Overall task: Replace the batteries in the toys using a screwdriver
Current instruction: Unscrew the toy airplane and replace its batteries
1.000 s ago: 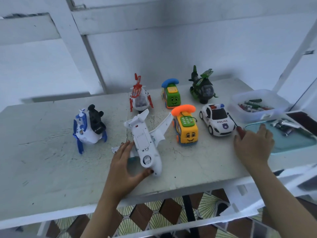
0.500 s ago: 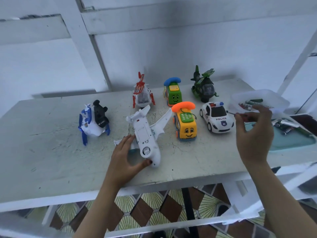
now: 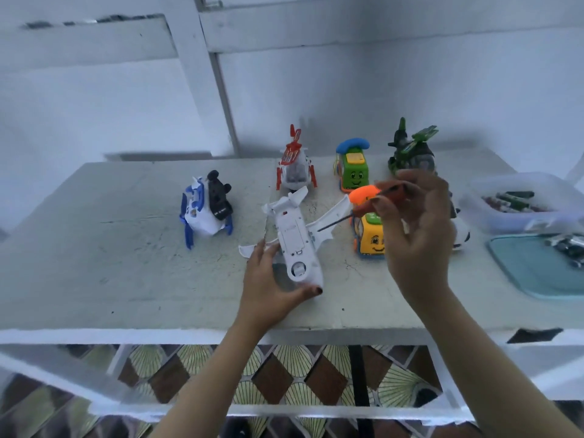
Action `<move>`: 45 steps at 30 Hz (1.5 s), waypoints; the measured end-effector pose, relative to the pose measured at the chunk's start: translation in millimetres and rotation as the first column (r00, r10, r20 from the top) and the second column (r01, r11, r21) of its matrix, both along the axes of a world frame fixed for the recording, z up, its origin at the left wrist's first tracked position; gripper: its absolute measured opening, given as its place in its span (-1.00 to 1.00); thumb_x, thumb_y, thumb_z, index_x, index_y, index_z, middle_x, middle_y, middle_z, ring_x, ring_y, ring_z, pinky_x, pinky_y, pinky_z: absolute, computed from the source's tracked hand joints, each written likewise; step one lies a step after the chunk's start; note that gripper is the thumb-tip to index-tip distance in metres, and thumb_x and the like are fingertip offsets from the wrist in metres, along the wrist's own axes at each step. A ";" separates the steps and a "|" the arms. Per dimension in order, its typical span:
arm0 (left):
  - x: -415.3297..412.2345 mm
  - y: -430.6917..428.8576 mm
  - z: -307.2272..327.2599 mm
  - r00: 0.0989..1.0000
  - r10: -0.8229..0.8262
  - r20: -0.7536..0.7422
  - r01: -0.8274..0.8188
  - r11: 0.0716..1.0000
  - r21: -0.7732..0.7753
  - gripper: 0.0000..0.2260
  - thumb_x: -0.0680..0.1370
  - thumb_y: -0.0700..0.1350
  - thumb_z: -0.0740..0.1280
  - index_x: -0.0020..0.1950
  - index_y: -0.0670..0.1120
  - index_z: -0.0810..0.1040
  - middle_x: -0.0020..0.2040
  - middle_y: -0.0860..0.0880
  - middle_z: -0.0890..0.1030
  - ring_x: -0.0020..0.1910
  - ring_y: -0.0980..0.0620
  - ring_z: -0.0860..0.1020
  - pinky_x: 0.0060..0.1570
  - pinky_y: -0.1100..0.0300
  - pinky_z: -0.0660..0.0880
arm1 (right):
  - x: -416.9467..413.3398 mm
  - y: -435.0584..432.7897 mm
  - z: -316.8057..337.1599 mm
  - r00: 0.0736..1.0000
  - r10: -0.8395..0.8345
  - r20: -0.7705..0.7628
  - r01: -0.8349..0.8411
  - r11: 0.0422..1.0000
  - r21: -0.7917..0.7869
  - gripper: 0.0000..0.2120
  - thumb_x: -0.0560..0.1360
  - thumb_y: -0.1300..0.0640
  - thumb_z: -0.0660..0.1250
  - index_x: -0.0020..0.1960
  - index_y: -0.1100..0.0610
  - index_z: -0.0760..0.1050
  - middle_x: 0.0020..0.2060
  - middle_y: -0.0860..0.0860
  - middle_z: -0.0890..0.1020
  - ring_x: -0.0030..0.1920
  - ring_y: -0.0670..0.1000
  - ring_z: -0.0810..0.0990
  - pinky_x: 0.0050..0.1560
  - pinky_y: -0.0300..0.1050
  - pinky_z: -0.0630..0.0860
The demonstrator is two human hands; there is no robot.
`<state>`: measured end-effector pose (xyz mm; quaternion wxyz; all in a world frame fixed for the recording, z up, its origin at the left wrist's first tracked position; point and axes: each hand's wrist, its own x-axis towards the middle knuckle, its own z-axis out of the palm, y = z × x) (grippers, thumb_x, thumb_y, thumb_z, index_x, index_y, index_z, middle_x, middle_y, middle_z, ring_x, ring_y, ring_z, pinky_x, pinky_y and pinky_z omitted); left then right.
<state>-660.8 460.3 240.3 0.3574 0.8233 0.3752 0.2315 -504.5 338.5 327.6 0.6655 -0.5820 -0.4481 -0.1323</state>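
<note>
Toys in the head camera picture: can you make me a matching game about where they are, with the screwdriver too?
Things
1. white plastic toy airplane
2. red-handled screwdriver
3. green toy bus with a blue phone handset
4. blue and white plastic toy

Places
A. standing in the back row
B. pinched in the right hand
C. standing alone, farthest left
D. lying belly-up, held by the left hand

Pairs: 1-D, 2-B, 3-A, 4-C
</note>
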 end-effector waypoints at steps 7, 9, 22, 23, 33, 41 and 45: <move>20.8 -20.0 -3.7 0.981 0.152 0.124 -0.137 0.984 -0.117 -0.15 0.33 0.03 0.57 0.53 -0.04 0.24 0.60 -0.03 -0.02 0.54 0.15 -0.15 0.50 0.04 0.00 | -21.3 23.4 -10.4 0.993 0.120 0.014 -0.118 0.988 -0.101 -0.83 0.53 0.21 0.31 0.11 0.18 0.41 -0.15 -0.07 0.61 -0.15 -0.17 0.66 -0.11 -0.30 0.54; 19.7 -18.4 -5.0 0.975 0.152 0.159 -0.134 0.984 -0.117 -0.21 0.36 -0.12 0.53 0.52 -0.08 0.25 0.59 0.00 -0.05 0.50 0.23 -0.19 0.47 0.11 -0.03 | -26.1 28.1 -12.5 0.992 0.124 0.014 -0.122 0.986 -0.113 -0.83 0.54 0.20 0.29 0.11 0.20 0.42 -0.17 -0.07 0.61 -0.14 -0.16 0.66 -0.08 -0.33 0.50; -20.3 21.4 -3.6 0.979 0.043 0.198 -0.044 0.999 0.001 -0.27 0.23 -0.02 0.36 0.38 0.28 0.25 0.58 0.01 -0.01 0.56 0.00 0.05 0.44 -0.01 0.27 | -50.5 51.1 -16.5 0.987 0.111 0.112 -0.096 0.987 -0.128 -0.77 0.51 0.28 0.32 0.13 0.11 0.39 -0.13 0.01 0.59 -0.09 -0.30 0.60 -0.03 -0.39 0.52; -22.7 25.4 -5.3 0.979 0.025 0.204 -0.026 1.000 0.003 -0.26 0.23 -0.02 0.35 0.39 0.28 0.26 0.57 -0.04 0.09 0.54 -0.02 0.15 0.40 0.05 0.34 | -51.8 52.4 -17.0 0.988 0.109 0.113 -0.094 0.987 -0.129 -0.77 0.51 0.27 0.31 0.13 0.10 0.39 -0.12 -0.02 0.58 -0.08 -0.32 0.59 -0.03 -0.38 0.52; -30.4 34.1 -9.0 0.964 -0.081 0.253 0.081 0.997 0.011 -0.30 0.28 -0.07 0.32 0.44 0.14 0.34 0.42 0.04 0.32 0.29 0.23 0.35 0.06 0.63 0.29 | -60.4 56.3 -18.2 0.994 0.092 0.056 -0.083 0.986 -0.141 -0.81 0.52 0.24 0.31 0.11 0.15 0.41 -0.12 -0.01 0.61 -0.12 -0.21 0.65 -0.07 -0.35 0.53; -30.6 35.2 -10.8 0.957 -0.086 0.275 0.078 0.996 0.040 -0.30 0.28 -0.16 0.33 0.44 0.05 0.35 0.40 0.02 0.33 0.21 0.49 0.26 0.06 0.67 0.23 | -63.7 55.5 -19.6 0.993 0.100 0.059 -0.090 0.985 -0.144 -0.81 0.52 0.26 0.31 0.09 0.13 0.39 -0.10 0.03 0.61 -0.11 -0.21 0.65 -0.08 -0.40 0.49; -31.1 35.7 -11.9 0.957 -0.084 0.277 0.077 0.996 0.039 -0.29 0.28 -0.16 0.33 0.46 -0.01 0.37 0.41 -0.01 0.34 0.22 0.61 0.22 0.05 0.66 0.24 | -66.5 54.7 -17.9 0.992 0.097 0.078 -0.086 0.987 -0.134 -0.81 0.51 0.29 0.31 0.07 0.15 0.39 -0.14 -0.02 0.59 -0.11 -0.30 0.62 -0.11 -0.48 0.44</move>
